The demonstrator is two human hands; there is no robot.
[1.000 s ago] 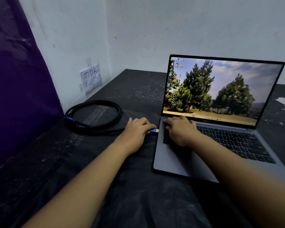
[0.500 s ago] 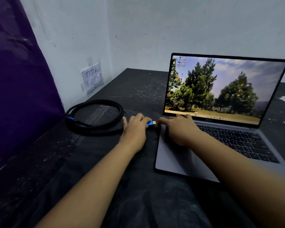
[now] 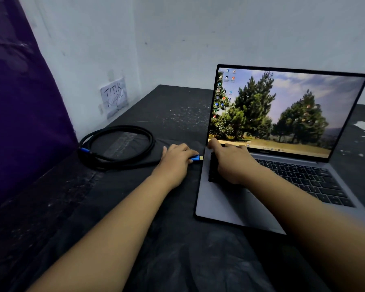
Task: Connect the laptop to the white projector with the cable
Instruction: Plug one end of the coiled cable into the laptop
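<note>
R hand [image 3: 230, 163] flat on laptop [image 3: 230, 207] deck, holds nothing. L hand [image 3: 177, 159] pinches blue plug [image 3: 196, 158]; tip now a gap off laptop's side vs 1 s ago, so not seated. Cable [image 3: 118, 148] coiled beyond L fingers. Projector unseen.

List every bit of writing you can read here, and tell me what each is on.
"TITIK" over a second handwritten word, roughly "KUMPUL" but unclear: on the paper note taped to the wall.
Icon labels and taskbar on the laptop screen: too small to read.
Marking below the screen: blurred.
Keyboard keys: not legible.
Cable and its blue plug: no visible text.
</note>
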